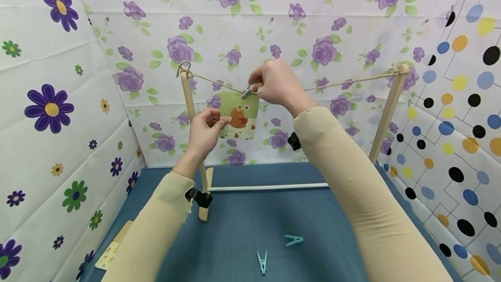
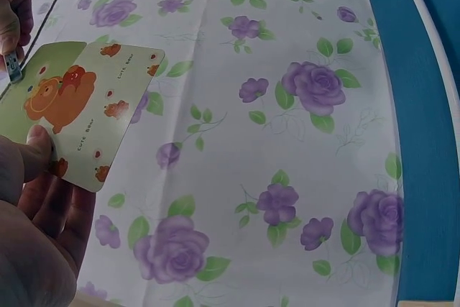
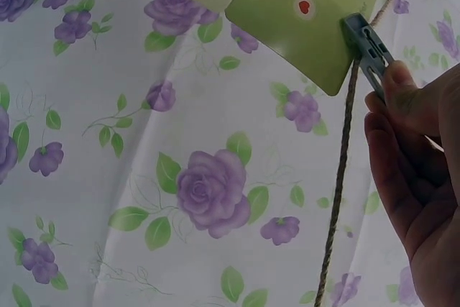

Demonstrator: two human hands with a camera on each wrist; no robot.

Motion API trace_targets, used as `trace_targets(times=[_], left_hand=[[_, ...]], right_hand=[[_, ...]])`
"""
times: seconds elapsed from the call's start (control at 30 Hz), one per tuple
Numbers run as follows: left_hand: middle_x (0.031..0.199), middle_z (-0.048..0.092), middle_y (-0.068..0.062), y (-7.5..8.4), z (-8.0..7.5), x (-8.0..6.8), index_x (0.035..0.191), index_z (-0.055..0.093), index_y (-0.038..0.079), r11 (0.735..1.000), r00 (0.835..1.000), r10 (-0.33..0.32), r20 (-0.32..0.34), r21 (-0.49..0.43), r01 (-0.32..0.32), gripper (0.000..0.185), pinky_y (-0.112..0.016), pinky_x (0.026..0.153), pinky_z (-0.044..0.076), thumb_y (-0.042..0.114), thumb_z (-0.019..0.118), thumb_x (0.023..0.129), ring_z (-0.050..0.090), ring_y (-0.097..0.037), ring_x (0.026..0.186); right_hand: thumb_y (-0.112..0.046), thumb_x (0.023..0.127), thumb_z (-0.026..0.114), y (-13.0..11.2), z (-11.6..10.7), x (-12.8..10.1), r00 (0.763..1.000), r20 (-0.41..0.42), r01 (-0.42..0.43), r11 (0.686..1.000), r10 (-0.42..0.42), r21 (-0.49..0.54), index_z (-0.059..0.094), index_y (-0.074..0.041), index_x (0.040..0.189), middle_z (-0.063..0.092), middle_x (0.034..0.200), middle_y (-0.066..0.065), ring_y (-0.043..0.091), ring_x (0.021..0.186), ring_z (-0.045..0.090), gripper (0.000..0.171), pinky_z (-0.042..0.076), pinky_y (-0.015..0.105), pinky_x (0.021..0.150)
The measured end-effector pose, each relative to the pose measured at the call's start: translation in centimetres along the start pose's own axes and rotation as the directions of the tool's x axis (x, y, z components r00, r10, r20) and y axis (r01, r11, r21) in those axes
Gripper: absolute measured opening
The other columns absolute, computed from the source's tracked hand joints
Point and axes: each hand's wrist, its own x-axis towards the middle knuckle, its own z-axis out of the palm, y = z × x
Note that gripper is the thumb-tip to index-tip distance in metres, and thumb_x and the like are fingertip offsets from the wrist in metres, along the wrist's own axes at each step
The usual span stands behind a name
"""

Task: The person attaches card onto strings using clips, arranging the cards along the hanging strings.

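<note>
A green and cream card (image 1: 239, 115) with a printed bear hangs at the twine (image 1: 344, 82), its top edge against the line. My left hand (image 1: 206, 130) pinches the card's left edge between thumb and fingers, the thumb on the printed face in the left wrist view. Above the card, my right hand (image 1: 277, 85) pinches a grey-blue clothespin (image 3: 369, 49) by its handle ends. In the right wrist view the clothespin's tip sits over the card's top edge and the twine; whether it clamps them firmly I cannot tell.
Wooden posts (image 1: 387, 119) hold the twine at both ends, with a white rod (image 1: 270, 187) low between them. Two teal clothespins, one open-legged (image 1: 262, 263) and one sideways (image 1: 293, 240), lie on the blue cloth (image 1: 235, 221). More cards (image 1: 107, 256) lie by my left sleeve.
</note>
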Motion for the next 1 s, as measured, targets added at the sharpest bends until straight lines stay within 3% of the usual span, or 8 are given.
trace_targets(times=[0.5, 1.0], left_hand=[[0.115, 0.073, -0.017, -0.48, 0.23, -0.19, 0.13, 0.068, -0.001, 0.999, 1.0, -0.027, 0.002, 0.025, 0.027, 0.028, -0.032, 0.087, 0.054, 0.01, 0.072, 0.104, 0.07, -0.026, 0.108], [0.115, 0.073, -0.018, -0.49, 0.43, -0.16, 0.129, 0.068, -0.002, 1.0, 1.0, -0.008, -0.003, 0.019, 0.008, 0.028, -0.029, 0.086, 0.054, 0.01, 0.072, 0.104, 0.07, -0.027, 0.108]], right_hand=[[0.0, 0.097, 0.063, -0.14, 0.07, 0.05, 0.998, 0.067, -0.002, 1.0, 0.003, -0.015, 0.085, -0.015, 0.105, 0.078, 0.11, -0.002, 0.012, 0.083, 0.07, 0.027, 0.049, 0.03, 0.068], [-0.004, 0.097, 0.068, -0.23, -0.17, 0.07, 0.994, 0.104, 0.018, 0.999, -0.014, -0.036, 0.083, -0.014, 0.106, 0.078, 0.1, -0.002, 0.015, 0.081, 0.068, 0.021, 0.05, 0.031, 0.071]])
